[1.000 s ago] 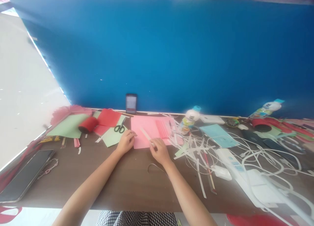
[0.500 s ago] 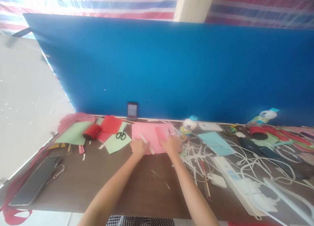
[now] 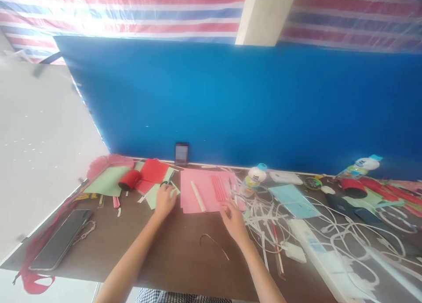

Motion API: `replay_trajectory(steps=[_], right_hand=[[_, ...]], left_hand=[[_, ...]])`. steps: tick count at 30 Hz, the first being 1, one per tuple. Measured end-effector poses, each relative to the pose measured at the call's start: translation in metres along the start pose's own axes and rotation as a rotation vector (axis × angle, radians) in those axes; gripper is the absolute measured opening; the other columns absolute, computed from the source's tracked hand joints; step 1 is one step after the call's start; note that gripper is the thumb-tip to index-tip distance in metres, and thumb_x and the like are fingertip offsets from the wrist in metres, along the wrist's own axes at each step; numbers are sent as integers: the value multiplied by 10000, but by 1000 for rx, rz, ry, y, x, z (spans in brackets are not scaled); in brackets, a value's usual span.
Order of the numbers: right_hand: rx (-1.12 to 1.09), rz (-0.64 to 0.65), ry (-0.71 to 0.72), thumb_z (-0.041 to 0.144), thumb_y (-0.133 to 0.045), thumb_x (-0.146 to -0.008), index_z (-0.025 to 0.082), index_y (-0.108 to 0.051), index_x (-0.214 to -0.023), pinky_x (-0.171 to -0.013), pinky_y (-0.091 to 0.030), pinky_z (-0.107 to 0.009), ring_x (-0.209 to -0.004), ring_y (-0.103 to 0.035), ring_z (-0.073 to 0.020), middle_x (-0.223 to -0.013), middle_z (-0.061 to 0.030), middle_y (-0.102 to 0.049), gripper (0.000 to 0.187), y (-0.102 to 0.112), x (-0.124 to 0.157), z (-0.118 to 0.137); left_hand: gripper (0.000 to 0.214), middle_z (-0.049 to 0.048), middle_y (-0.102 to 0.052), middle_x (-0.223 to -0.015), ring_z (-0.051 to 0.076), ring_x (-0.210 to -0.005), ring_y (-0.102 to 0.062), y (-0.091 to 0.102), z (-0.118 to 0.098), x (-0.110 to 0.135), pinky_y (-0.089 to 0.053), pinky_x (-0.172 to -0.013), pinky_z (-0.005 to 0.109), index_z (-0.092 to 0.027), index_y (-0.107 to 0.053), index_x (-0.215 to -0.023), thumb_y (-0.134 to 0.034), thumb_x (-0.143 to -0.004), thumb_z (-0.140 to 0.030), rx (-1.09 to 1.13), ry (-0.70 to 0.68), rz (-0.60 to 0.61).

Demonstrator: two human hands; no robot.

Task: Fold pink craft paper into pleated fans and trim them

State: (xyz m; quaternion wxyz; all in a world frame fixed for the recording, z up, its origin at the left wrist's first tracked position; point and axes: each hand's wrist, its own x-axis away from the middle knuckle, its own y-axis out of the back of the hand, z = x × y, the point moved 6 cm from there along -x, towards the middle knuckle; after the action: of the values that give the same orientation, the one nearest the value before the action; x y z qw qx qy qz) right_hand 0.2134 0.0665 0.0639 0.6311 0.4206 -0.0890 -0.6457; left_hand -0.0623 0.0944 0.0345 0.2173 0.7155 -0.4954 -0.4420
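Note:
My left hand (image 3: pixel 165 200) lies over the green paper (image 3: pixel 152 197), its fingers closed at the handles of the dark scissors (image 3: pixel 168 182). The blades point away from me, and the hand hides part of the grips. My right hand (image 3: pixel 232 216) rests at the lower right corner of the pink paper (image 3: pixel 189 198), with loosely bent fingers apart and nothing visible in them. On that paper lie a pale folded strip (image 3: pixel 198 196) and several narrow pink strips (image 3: pixel 219 188) side by side.
At left are a red roll (image 3: pixel 129 180), red paper (image 3: pixel 154 171) and a large phone (image 3: pixel 62 239). A bottle (image 3: pixel 254 180) stands right of the pink paper, near tangled white cables (image 3: pixel 346 232) and a power strip (image 3: pixel 314 250). A small device (image 3: pixel 181 154) leans on the blue panel (image 3: pixel 231 101).
My left hand has left the pale strip and moved left onto the scissors. My right hand has drawn back from the pink strips to the paper's near corner. The view has tilted slightly.

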Motion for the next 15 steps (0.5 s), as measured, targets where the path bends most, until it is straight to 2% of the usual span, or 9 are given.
replay_trajectory(steps=[3, 5, 8, 10, 12, 15], right_hand=[[-3, 110, -65, 365, -408, -836, 198, -573, -786, -600, -455, -298, -597, -516, -157, -695, -32, -565, 240, 13, 22, -3], [1, 196, -85, 373, -412, -836, 210, -569, -771, -578, -452, -290, -575, -513, -151, -697, -26, -565, 236, 16, 36, -4], [17, 280, -75, 366, -413, -837, 227, -561, -743, -578, -456, -287, -588, -522, -149, -761, -34, -584, 224, 17, 51, -3], [24, 259, -74, 365, -420, -831, 232, -565, -751, -574, -460, -292, -593, -531, -155, -785, -44, -598, 212, 20, 56, -3], [29, 200, -84, 370, -425, -823, 232, -570, -777, -578, -467, -303, -603, -544, -165, -803, -59, -610, 206, 26, 59, -4], [69, 65, -107, 380, -417, -814, 232, -572, -821, -626, -478, -334, -676, -573, -197, -846, -86, -618, 215, 47, 66, -15]], left_hand=[[255, 113, -576, -918, 252, -849, -529, 46, 60, 15, -405, -788, 373, -163, -617, -932, -434, -778, -252, -157, 55, -51], [254, 117, -574, -913, 251, -851, -528, 75, 97, 21, -402, -779, 359, -147, -617, -911, -420, -773, -231, -259, 121, -85], [310, 136, -559, -939, 262, -864, -524, 112, 134, 17, -393, -758, 359, -123, -575, -1010, -414, -765, -223, -436, 220, -140], [320, 143, -553, -887, 277, -837, -523, 125, 143, 10, -391, -712, 363, -112, -570, -1010, -416, -759, -238, -543, 273, -110], [278, 127, -552, -842, 265, -815, -525, 124, 135, 2, -387, -702, 355, -123, -586, -942, -395, -775, -237, -551, 233, -72], [259, 125, -551, -875, 267, -849, -517, 97, 101, -5, -393, -725, 365, -131, -581, -926, -388, -783, -229, -504, 71, 0]])
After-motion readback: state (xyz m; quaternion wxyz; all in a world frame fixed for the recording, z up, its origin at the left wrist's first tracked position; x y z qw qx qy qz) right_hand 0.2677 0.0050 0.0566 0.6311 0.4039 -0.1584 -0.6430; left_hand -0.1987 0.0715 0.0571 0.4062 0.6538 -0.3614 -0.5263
